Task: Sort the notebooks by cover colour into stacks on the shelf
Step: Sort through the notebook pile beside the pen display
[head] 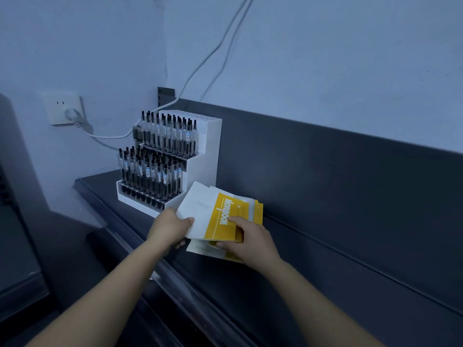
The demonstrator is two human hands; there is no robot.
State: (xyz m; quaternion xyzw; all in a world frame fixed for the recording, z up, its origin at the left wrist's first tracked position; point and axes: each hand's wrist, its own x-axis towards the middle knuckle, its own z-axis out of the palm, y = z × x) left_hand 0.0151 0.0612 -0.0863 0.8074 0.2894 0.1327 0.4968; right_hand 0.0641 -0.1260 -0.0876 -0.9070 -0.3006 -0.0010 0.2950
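Key relation: the white notebook (199, 209) and the yellow notebook (226, 216) overlap in a raised fan, white to the left, yellow lying over its right part. Any split has to run sideways, each cover going toward its own hand.
Long axis: both covers run from the near edge, by the hands, up and away toward the back panel (338, 176), leaning a little right. The printed title on the yellow cover follows that line.
Nearer hand: the left hand (171, 227) sits at the white cover's near-left corner. The right hand (250, 240) sits at the yellow cover's near-right edge. Neither has to reach.
Left hand: closed on the white notebook, thumb on top of the corner, fingers curled underneath.
Right hand: pinching the yellow notebook, a finger flat along the cover and the thumb tucked at the near edge below. More yellow edges show behind it; how many it holds I cannot tell.
Arm pose: both forearms come in from below, converging on the fan, wrists roughly level.
Where the notebooks are: held just above the shelf (325, 266), close to its front lip and just right of the pen rack (170, 156).
Under the fan: lower notebooks (200, 249), a pale one with yellow beneath, apparently flat on the shelf.
Judgement: sorting looks early, with no separate colour stacks visible. The long bare run of shelf to the right looks the likeliest place to set a stack.
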